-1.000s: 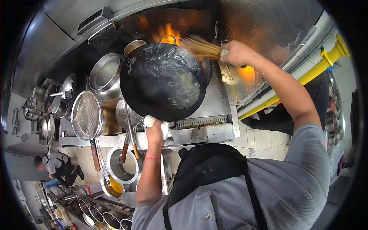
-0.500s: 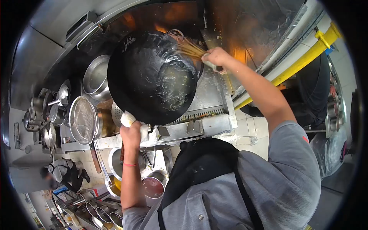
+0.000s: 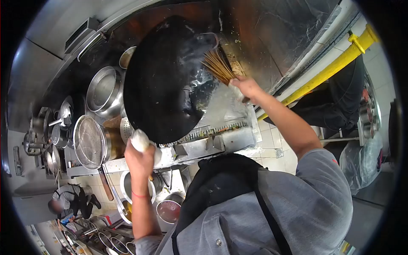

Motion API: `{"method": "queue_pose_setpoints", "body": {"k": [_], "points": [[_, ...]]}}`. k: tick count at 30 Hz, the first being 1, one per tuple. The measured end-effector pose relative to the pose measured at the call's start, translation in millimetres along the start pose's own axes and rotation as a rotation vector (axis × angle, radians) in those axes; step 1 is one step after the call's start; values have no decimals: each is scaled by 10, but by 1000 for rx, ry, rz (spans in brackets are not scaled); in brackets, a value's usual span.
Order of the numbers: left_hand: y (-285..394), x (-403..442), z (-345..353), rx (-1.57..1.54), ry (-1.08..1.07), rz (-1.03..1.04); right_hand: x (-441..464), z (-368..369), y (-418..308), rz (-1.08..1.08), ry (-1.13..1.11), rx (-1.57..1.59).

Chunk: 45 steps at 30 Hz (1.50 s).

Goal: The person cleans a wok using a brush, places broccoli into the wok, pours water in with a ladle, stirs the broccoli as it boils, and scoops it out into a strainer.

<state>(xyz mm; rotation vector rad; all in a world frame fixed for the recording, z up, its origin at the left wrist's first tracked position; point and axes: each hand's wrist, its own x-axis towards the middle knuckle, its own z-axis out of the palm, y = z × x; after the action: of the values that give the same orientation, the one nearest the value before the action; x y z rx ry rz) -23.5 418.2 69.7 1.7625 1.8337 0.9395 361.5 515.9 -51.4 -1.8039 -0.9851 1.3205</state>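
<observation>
A large black wok (image 3: pixel 157 80) is tipped toward the right over the range. Water (image 3: pixel 225 104) spills in a sheet from its right side onto the metal stove top. My left hand (image 3: pixel 139 160) is closed at the wok's near edge around a white cloth (image 3: pixel 139 140); the cloth hides the exact grip. In my closed right hand (image 3: pixel 247 88) is a bamboo wok brush (image 3: pixel 217 67), its bristles spread at the wok's right rim. A loop handle (image 3: pixel 211 39) shows at the wok's far side.
Left of the wok stand metal bowls (image 3: pixel 103 90) and a mesh strainer (image 3: pixel 88 142) resting on a pot. A pot of reddish liquid (image 3: pixel 169 210) is below the range. A yellow pipe (image 3: pixel 327 76) runs along the right. Another person (image 3: pixel 72 199) is at lower left.
The wok has tipped to the right, and the water that swirled inside now pours out. The brush has moved slightly down and right. Flames behind the wok no longer show.
</observation>
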Motion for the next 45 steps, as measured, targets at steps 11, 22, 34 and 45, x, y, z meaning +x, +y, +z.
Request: {"method": "queue_pose_setpoints", "body": {"k": [11, 22, 34, 45], "points": [[-690, -79, 235, -379, -101, -285, -297, 124, -770, -556, 136, -158], [-881, 287, 1730, -1133, -50, -820, 793, 623, -2565, -1214, 434, -423], [-739, 457, 1665, -1391, -271, -897, 900, 499, -1394, -454, -127, -1331], [-947, 260, 1206, -1400, -464, -1044, 929, 1112, -971, -505, -453, -1076]]}}
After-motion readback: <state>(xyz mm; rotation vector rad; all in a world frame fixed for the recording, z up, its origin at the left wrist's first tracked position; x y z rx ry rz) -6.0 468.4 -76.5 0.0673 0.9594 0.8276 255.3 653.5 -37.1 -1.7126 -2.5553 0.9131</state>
